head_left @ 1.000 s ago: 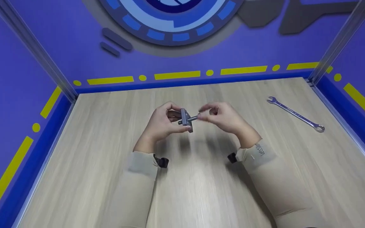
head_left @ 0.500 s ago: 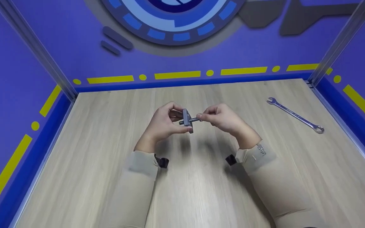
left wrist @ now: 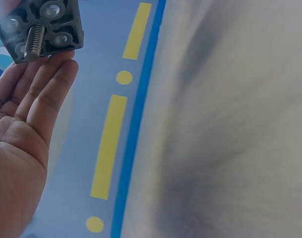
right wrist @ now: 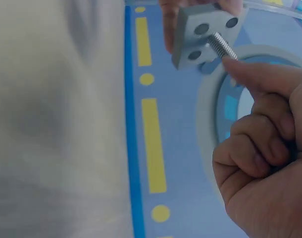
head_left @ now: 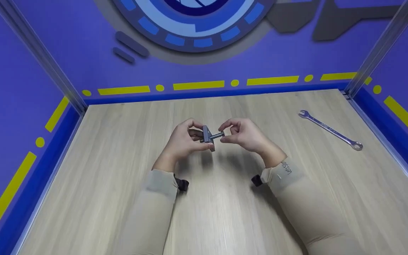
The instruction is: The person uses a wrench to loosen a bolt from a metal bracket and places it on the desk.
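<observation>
From the grey block (head_left: 207,134), the bolt's (head_left: 217,135) longer visible stretch points just above 3 o'clock, straight at the right hand (head_left: 246,134), which is nearer that end. The shaft passes through the block, its threaded tip showing on the opposite face in the left wrist view. The left hand (head_left: 182,141), at about 8 o'clock from the block, grips it between thumb and fingers, above the surface (head_left: 221,212). The right hand's thumb and forefinger flank the bolt's outer end; whether they touch it cannot be told. The wrench (head_left: 329,130) lies at 3 o'clock, well apart from both hands, its long axis running from 10 to 4 o'clock.
</observation>
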`<control>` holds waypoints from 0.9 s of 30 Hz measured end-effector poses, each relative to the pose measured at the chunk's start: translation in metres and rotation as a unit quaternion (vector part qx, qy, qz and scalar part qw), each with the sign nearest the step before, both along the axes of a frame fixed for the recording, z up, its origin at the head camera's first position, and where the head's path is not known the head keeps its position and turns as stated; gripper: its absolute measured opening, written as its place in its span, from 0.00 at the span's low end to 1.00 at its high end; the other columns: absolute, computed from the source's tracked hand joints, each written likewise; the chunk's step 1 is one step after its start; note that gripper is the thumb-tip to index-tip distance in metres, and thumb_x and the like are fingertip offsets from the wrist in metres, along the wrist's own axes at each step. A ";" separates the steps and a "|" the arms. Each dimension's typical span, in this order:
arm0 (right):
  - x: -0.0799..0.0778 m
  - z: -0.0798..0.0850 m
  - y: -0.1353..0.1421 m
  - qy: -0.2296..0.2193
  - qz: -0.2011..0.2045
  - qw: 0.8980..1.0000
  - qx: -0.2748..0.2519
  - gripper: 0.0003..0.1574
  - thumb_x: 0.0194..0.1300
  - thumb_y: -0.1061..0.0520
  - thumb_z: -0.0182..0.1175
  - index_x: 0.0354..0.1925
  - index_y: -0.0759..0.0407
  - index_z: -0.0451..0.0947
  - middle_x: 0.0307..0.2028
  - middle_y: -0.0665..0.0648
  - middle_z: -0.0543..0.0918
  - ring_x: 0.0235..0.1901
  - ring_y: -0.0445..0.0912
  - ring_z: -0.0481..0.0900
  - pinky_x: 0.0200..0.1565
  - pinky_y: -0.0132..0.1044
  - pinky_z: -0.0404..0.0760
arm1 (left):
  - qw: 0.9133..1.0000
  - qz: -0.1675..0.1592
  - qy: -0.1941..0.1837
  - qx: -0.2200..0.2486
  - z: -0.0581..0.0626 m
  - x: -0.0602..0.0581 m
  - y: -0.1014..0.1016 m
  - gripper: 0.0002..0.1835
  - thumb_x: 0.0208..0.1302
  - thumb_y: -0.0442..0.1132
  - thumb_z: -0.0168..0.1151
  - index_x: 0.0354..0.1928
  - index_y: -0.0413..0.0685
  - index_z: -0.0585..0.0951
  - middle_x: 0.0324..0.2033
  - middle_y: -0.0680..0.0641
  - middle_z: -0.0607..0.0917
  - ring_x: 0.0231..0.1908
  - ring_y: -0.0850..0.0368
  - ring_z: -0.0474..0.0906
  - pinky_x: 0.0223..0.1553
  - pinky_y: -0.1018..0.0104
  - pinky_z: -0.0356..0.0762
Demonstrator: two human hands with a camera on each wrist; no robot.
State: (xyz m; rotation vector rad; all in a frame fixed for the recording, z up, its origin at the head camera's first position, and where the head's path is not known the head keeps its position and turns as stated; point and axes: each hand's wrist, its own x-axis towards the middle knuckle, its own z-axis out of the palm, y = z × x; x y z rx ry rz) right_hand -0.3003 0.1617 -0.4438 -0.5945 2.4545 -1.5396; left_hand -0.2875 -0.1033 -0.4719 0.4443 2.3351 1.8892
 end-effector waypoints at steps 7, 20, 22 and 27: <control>-0.009 -0.026 0.004 -0.070 -0.016 0.996 0.050 0.34 0.85 0.33 0.61 0.45 0.61 0.93 0.20 0.43 0.68 0.23 0.41 0.63 0.29 0.34 0.62 | 1.000 -0.011 -0.028 0.009 -0.019 -0.002 0.002 0.35 0.52 0.31 0.92 0.58 0.45 0.79 0.55 0.39 0.94 0.58 0.48 0.94 0.64 0.57 0.92; -0.013 -0.038 0.003 -0.070 0.037 0.997 -0.012 0.17 0.76 0.58 0.74 0.53 0.70 0.87 0.19 0.41 0.68 0.20 0.36 0.61 0.24 0.28 0.59 | 0.999 -0.026 -0.033 -0.002 -0.025 -0.005 0.001 0.41 0.53 0.30 0.91 0.69 0.41 0.80 0.62 0.38 0.90 0.59 0.49 0.93 0.66 0.57 0.91; -0.014 -0.039 0.002 -0.066 0.039 0.997 -0.029 0.17 0.71 0.63 0.76 0.54 0.70 0.86 0.19 0.41 0.68 0.20 0.35 0.61 0.23 0.27 0.59 | 0.999 -0.025 -0.030 -0.008 -0.026 -0.006 0.000 0.43 0.54 0.29 0.90 0.73 0.40 0.80 0.64 0.38 0.89 0.61 0.48 0.92 0.67 0.56 0.90; -0.014 -0.041 -0.001 -0.054 0.036 0.996 -0.061 0.22 0.66 0.69 0.75 0.57 0.71 0.85 0.20 0.42 0.66 0.20 0.35 0.60 0.24 0.27 0.59 | 0.999 -0.020 -0.028 -0.010 -0.028 -0.008 -0.003 0.42 0.56 0.30 0.90 0.73 0.42 0.82 0.62 0.40 0.91 0.63 0.47 0.92 0.68 0.52 0.90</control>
